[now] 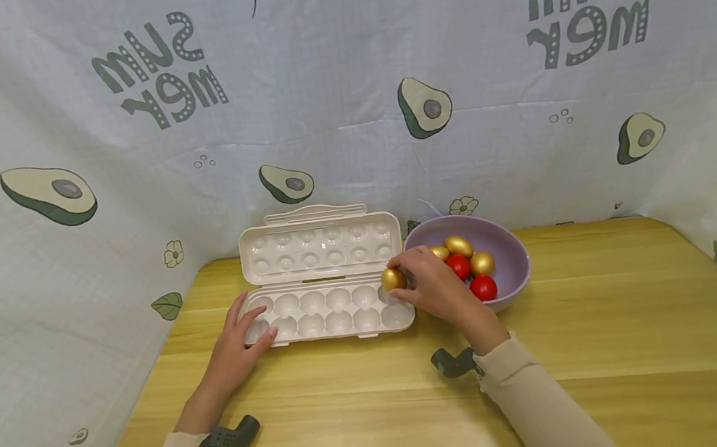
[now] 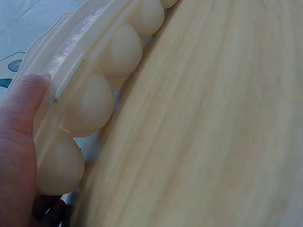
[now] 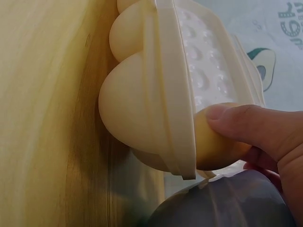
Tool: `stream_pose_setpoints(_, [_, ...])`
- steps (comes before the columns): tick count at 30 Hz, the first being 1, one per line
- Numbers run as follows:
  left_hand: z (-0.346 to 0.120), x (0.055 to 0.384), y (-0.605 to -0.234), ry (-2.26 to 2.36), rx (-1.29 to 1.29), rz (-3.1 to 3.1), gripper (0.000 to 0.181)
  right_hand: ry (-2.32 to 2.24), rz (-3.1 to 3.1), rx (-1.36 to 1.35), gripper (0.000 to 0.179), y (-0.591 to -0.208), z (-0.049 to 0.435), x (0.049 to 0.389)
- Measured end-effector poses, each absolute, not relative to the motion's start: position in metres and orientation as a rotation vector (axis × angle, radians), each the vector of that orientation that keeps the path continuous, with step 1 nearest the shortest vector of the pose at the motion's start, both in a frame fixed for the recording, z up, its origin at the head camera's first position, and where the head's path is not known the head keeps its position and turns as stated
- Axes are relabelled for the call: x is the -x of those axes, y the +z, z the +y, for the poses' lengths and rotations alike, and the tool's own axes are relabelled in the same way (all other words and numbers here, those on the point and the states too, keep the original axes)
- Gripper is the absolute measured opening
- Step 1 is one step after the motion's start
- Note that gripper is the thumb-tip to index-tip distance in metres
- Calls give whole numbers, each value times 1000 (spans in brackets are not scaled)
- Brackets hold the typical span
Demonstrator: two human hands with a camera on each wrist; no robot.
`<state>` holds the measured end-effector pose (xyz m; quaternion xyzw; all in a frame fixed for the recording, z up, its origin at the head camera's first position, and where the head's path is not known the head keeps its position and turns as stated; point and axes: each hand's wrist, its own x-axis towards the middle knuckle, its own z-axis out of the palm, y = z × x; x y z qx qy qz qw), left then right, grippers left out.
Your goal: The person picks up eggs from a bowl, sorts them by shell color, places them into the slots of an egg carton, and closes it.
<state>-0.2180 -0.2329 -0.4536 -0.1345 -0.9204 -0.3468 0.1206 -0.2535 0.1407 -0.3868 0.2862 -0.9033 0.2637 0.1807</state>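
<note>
The right hand (image 1: 433,285) pinched a gold egg (image 1: 393,279) at the back-right cup of the open egg carton (image 1: 339,322); the left hand (image 1: 230,350) gripped its left end; a lilac bowl (image 1: 515,265) alongside held other eggs (image 1: 458,246), gold and red.

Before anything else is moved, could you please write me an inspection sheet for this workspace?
Surface: wood-grain tabletop, bare in front of the carton.
Job's things: egg carton open, lid tipped back; purple bowl to its right, with gold eggs and red eggs inside.
Clutter: nothing seen.
Left hand: rests on the carton's left end, thumb on the front rim.
Right hand: pinches a gold egg at the carton's right end.
Cables: nothing seen.
Surroundings: pale cloth behind and at both sides, printed with avocados and lettering.
</note>
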Motion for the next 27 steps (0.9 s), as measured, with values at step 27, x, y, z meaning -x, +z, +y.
stream_pose_setpoints(27, [-230,215,-450,-994,379,-2682,41,673,-2583,-826,15,-388,141,252])
